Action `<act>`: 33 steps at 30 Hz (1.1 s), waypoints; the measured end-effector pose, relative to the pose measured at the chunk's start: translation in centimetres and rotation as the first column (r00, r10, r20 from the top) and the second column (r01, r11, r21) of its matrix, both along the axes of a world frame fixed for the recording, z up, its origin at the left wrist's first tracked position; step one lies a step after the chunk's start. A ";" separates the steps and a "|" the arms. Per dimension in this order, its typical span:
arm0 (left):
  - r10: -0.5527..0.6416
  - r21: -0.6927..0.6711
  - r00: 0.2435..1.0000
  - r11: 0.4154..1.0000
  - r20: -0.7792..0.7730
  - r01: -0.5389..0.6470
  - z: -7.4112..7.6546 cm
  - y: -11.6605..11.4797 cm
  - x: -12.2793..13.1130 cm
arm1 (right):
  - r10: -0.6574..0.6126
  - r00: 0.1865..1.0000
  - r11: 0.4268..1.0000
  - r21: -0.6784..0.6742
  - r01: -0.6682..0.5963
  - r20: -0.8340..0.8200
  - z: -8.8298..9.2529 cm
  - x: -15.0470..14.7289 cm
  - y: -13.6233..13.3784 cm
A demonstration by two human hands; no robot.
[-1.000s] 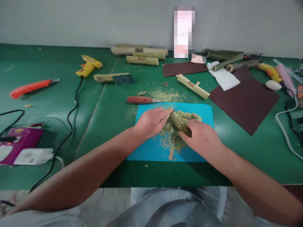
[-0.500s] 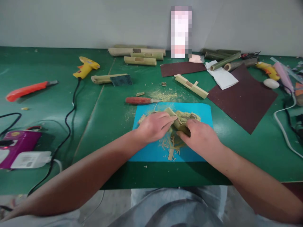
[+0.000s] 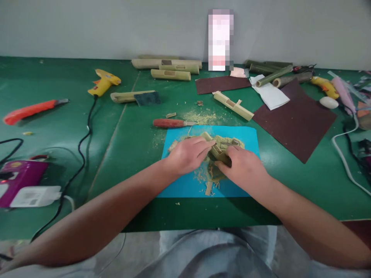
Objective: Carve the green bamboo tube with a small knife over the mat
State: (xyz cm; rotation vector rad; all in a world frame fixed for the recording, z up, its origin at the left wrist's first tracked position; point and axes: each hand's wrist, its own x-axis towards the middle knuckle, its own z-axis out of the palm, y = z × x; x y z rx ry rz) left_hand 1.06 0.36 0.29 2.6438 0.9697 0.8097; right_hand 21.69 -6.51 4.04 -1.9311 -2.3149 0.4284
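Observation:
Above a blue sheet [image 3: 179, 185], my right hand [image 3: 246, 164] grips a short bamboo tube [image 3: 219, 151] with a slot cut in its upper side. The tube lies at a slant. My left hand [image 3: 189, 154] is closed, its fingertips pressed together at the slot; whatever they hold is too small to make out. Under and around both hands lie bamboo dust, shavings [image 3: 208, 188] and offcuts, partly hidden by the hands. A red-handled knife [image 3: 168, 123] lies just beyond the sheet's far edge.
Several cut bamboo tubes [image 3: 171, 75] lie toward the wall, another [image 3: 233, 106] nearer. Brown sandpaper sheets [image 3: 298, 119] are at right. To the left are a yellow glue gun [image 3: 103, 83] with a trailing cord, an orange cutter knife [image 3: 31, 111] and a purple device [image 3: 26, 177].
The whole view has shifted very slightly. Both hands stay at the bamboo tube in nearly the same pose, with no other clear change.

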 end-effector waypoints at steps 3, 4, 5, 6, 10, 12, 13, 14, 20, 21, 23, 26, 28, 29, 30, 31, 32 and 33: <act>0.059 0.005 0.998 0.998 0.012 -0.059 0.2 -0.1 0.0 | -0.010 1.000 1.000 0.000 0.010 0.001 0.0 0.1 0.0; 0.059 0.006 0.998 0.998 0.006 -0.059 0.3 -0.1 0.0 | -0.007 1.000 1.000 0.003 0.007 0.003 0.0 0.1 0.0; 0.039 0.003 0.999 0.999 -0.005 -0.039 0.3 -0.1 0.1 | -0.001 1.000 1.000 0.006 0.001 0.008 0.0 0.1 0.1; 0.009 -0.004 1.000 1.000 -0.015 -0.009 0.2 -0.2 0.1 | 0.004 1.000 1.000 0.009 -0.004 0.012 0.0 0.2 0.1; 0.043 -0.001 0.999 0.999 0.032 -0.043 -0.2 0.4 -0.1 | -0.001 1.000 1.000 0.016 0.001 0.024 0.2 0.1 0.0; 0.087 0.011 0.995 0.996 0.045 -0.088 -0.3 0.8 -0.3 | -0.002 0.999 1.000 0.024 0.001 0.035 0.2 0.1 -0.1; 0.094 0.011 0.995 0.995 0.041 -0.095 -0.4 0.9 -0.4 | 0.000 0.999 0.999 0.033 -0.001 0.044 0.3 0.0 -0.1; 0.093 0.012 0.995 0.996 0.038 -0.093 -0.4 0.9 -0.4 | 0.000 0.999 0.999 0.047 -0.002 0.054 0.3 0.0 -0.2; 0.093 0.029 0.995 0.995 0.030 -0.093 -0.3 1.0 -0.4 | -0.005 0.995 0.997 0.077 -0.002 0.099 0.7 0.2 -0.5; 0.098 0.026 0.995 0.995 0.025 -0.098 -0.3 1.1 -0.4 | 0.003 0.995 0.998 0.065 -0.009 0.097 0.7 0.2 -0.6; 0.105 0.020 0.994 0.994 0.026 -0.105 -0.2 1.2 -0.4 | 0.016 0.996 0.999 0.042 -0.020 0.089 0.7 0.1 -0.6; 0.090 0.026 0.996 0.996 0.025 -0.091 -0.1 0.6 -0.2 | 0.017 0.997 1.000 0.024 -0.019 0.075 0.4 0.0 -0.6; 0.025 0.042 1.000 0.999 -0.009 -0.025 0.0 -0.3 0.1 | 0.017 0.998 1.000 0.022 -0.019 0.068 0.2 0.0 -0.6; -0.028 0.048 0.999 0.998 -0.037 0.029 0.1 -0.8 0.3 | 0.020 0.998 1.000 0.021 -0.021 0.066 0.2 -0.1 -0.6; -0.084 0.051 0.994 0.995 -0.066 0.087 0.1 -1.2 0.3 | 0.023 0.998 1.000 0.019 -0.024 0.064 0.1 -0.1 -0.6; -0.131 0.052 0.987 0.989 -0.091 0.136 0.1 -1.4 0.4 | 0.026 0.998 0.999 0.017 -0.027 0.062 0.1 -0.1 -0.6; -0.154 0.053 0.982 0.986 -0.106 0.161 0.2 -1.5 0.3 | 0.027 0.998 1.000 0.013 -0.028 0.060 0.1 -0.1 -0.6; -0.141 0.057 0.984 0.987 -0.110 0.148 0.2 -1.5 0.3 | 0.024 0.998 1.000 0.010 -0.025 0.058 0.1 0.0 -0.6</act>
